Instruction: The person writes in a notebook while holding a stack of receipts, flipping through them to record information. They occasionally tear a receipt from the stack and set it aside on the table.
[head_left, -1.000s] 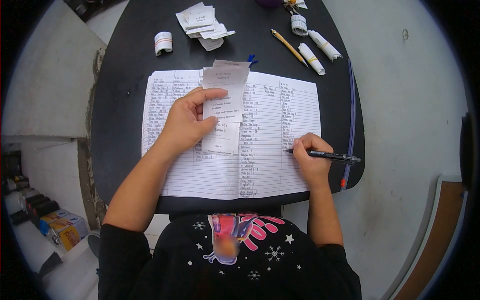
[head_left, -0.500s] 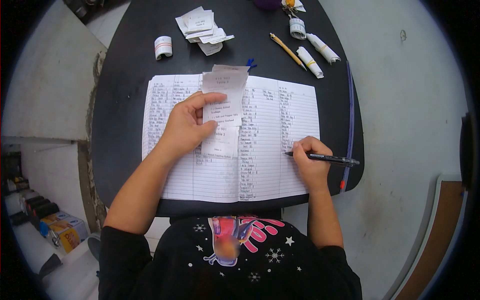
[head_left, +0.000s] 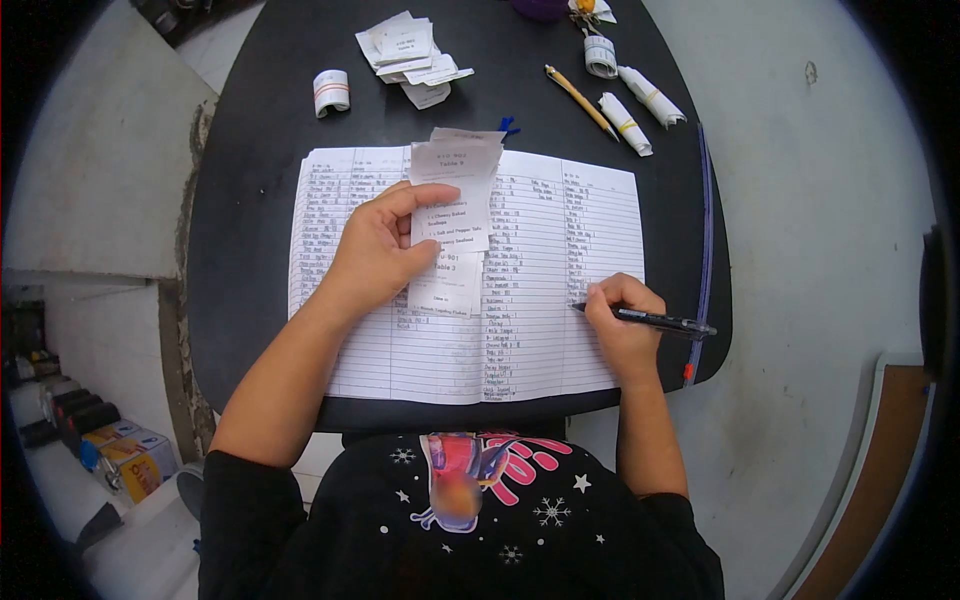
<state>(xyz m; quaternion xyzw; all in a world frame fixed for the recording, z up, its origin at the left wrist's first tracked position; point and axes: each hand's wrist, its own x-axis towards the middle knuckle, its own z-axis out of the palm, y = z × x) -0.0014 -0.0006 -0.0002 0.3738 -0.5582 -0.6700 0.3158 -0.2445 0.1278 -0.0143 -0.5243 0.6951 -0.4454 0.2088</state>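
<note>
An open lined notebook (head_left: pixel 360 365) lies on the black table, its pages covered with handwritten columns. My left hand (head_left: pixel 385 250) is closed on several printed paper receipts (head_left: pixel 455 195), pinched between thumb and fingers above the middle of the notebook. The receipts overlap and cover part of both pages. My right hand (head_left: pixel 625 325) grips a black pen (head_left: pixel 665 322), and its tip meets the right page at the low end of the rightmost written column.
Beyond the notebook lie a pile of receipts (head_left: pixel 408 55), a curled paper roll (head_left: pixel 331 92), a yellow pen (head_left: pixel 582 103), rolled papers with bands (head_left: pixel 628 125) and another paper roll (head_left: pixel 599 56). A blue zip strip (head_left: pixel 707 230) runs along the table's right side.
The whole view has shifted slightly, moving the table's things a little to the right. Both hands keep their holds on the receipts and the pen.
</note>
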